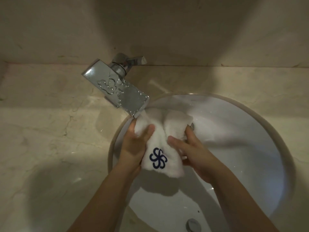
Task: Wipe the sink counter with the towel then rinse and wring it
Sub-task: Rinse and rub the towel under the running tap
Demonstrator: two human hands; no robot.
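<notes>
2 bare forearms (pixel 103 195) end in a bare left grip (pixel 133 148) and right grip (pixel 192 153).

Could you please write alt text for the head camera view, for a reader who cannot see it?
The left hand and right hand grip a white towel with a dark blue emblem beneath a chrome faucet, over a round white sink set in a beige marble counter.

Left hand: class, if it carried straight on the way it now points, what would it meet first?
Probably the faucet spout. The left hand, gripping the towel, points toward the spout's outlet end, which lies just beyond it. Depth is unclear, so it might pass beneath.
</notes>
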